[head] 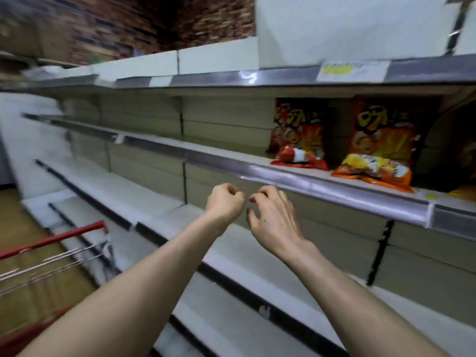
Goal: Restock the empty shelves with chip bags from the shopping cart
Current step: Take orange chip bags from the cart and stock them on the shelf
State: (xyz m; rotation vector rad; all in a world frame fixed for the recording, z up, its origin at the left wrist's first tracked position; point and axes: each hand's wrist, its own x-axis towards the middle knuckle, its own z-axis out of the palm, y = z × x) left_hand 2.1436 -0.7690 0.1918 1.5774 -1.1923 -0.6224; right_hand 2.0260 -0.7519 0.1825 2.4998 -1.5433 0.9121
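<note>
The grip of the left hand [225,202] is a tight, empty fist. The right hand [271,217] has loose bent fingers and holds nothing. The shopping cart [51,238] is blurry and cut off. Three chip bags [378,143], one half hidden, stand tall near the right end of the middle shelf [219,157], fronts out.

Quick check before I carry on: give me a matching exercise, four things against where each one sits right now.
Things:
1 red chip bag
2 orange chip bag
3 shopping cart
4 price label

Places:
A lower left of the view
B above both bags
C on the shelf, to the right
D on that shelf, to the left

Pairs: 1-D, 2-C, 3-A, 4-B
</note>
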